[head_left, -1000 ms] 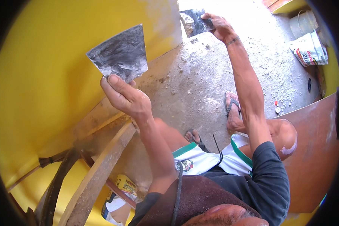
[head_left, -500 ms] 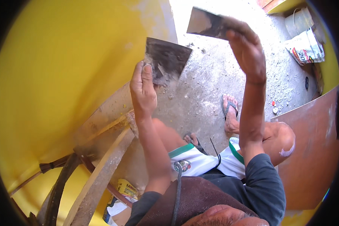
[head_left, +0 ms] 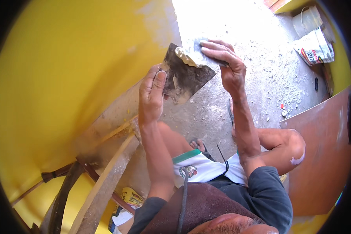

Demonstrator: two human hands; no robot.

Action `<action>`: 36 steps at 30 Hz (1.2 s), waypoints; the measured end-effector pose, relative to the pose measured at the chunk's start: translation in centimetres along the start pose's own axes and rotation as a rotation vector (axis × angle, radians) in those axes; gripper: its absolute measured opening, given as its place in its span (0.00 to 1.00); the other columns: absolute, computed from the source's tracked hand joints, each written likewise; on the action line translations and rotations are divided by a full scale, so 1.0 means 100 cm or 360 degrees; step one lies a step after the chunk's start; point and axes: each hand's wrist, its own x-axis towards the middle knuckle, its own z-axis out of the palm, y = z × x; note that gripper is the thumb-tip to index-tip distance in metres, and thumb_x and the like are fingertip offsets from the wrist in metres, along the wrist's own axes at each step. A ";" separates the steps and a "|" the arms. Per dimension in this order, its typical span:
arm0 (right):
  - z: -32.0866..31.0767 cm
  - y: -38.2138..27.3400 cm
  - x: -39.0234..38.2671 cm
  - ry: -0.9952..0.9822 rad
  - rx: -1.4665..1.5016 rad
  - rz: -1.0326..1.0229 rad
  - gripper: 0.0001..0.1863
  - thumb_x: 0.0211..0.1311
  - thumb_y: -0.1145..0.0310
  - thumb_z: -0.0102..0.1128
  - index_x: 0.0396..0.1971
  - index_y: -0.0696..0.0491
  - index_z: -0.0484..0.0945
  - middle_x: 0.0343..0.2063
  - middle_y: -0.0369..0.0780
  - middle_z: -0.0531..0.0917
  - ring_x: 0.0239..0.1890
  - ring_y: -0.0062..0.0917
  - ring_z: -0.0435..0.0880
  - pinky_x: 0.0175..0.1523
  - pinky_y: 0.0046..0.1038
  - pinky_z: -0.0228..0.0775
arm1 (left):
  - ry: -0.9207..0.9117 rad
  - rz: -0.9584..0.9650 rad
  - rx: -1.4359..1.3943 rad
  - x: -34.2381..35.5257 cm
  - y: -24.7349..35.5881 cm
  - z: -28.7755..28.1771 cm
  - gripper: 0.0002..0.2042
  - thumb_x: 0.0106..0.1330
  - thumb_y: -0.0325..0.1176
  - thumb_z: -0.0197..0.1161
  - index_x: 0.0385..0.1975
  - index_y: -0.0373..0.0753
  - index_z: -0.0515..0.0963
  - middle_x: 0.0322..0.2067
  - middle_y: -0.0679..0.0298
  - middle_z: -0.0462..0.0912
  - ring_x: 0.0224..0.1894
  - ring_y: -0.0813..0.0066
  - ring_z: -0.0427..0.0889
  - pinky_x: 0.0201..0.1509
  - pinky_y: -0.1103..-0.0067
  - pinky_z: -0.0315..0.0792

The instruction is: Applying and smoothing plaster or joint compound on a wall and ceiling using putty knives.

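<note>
My left hand (head_left: 151,95) is closed on a wide, dark, putty-smeared putty knife (head_left: 183,80), its thumb lying on the blade's near corner; the handle is hidden. A lump of cream putty (head_left: 186,57) sits along the far edge of that blade. Fingers of my right hand (head_left: 228,64) press on a second flat putty knife (head_left: 197,48), bright with glare, whose edge meets the putty. How this second tool's handle is held cannot be made out. Both hands are raised in front of me, close together.
A yellow wall (head_left: 78,70) rises at the left, with wooden planks (head_left: 105,183) leaning below. Gritty debris lies on the concrete floor (head_left: 206,105). A bucket (head_left: 306,23) and white bag (head_left: 315,46) stand far right; a brown board (head_left: 319,156) is nearer.
My right hand has come left and nearer, bringing its putty knife against the left one. The left blade has tilted and shifted right, and cream putty now shows on its edge.
</note>
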 end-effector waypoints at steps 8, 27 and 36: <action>-0.019 0.023 -0.035 0.0599 0.1366 0.0774 0.12 0.65 0.77 0.48 0.46 0.56 0.77 0.42 0.40 0.82 0.46 0.24 0.80 0.55 0.30 0.71 | 0.0049 0.0203 0.0481 0.009 -0.007 -0.007 0.17 0.72 0.35 0.48 0.54 0.28 0.69 0.48 0.56 0.77 0.51 0.69 0.74 0.58 0.76 0.64; 0.042 -0.053 -0.027 -0.0281 -0.0754 -0.0070 0.16 0.57 0.82 0.50 0.45 0.53 0.76 0.39 0.45 0.80 0.42 0.38 0.79 0.48 0.36 0.70 | 0.0230 0.0313 0.1009 0.008 -0.004 0.003 0.14 0.72 0.33 0.45 0.50 0.32 0.70 0.31 0.42 0.79 0.32 0.46 0.80 0.32 0.64 0.72; 0.049 -0.053 -0.019 -0.0122 -0.0474 0.0039 0.16 0.58 0.82 0.50 0.46 0.54 0.76 0.38 0.45 0.80 0.39 0.40 0.79 0.44 0.35 0.72 | 0.0310 0.0355 0.1088 0.004 0.000 -0.009 0.16 0.72 0.34 0.45 0.52 0.29 0.70 0.41 0.46 0.79 0.41 0.52 0.80 0.45 0.70 0.72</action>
